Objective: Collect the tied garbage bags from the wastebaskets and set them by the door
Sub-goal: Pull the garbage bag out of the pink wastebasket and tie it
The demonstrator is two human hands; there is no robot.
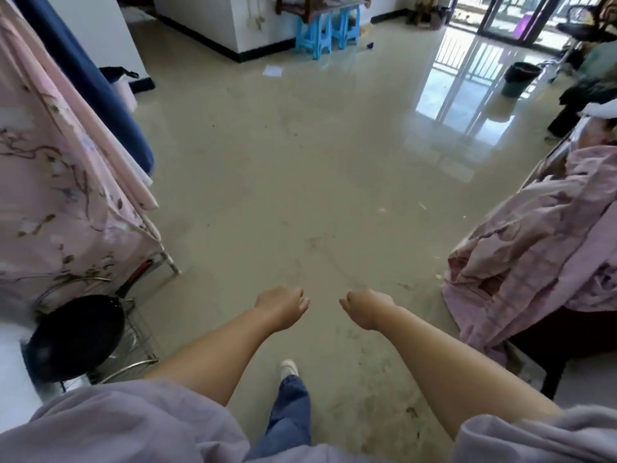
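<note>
Head view, left hand [282, 307] and right hand [365, 309] fingers curled together, empty, wastebasket [519, 78] upright far right

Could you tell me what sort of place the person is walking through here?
Most likely a lived-in home, an open living room. Pink floral bedding hangs drying on a rack at left, blue plastic stools sit under a table, a dark wastebasket stands near glass balcony doors.

daylight glare on floor [467, 95], warped edges
</note>
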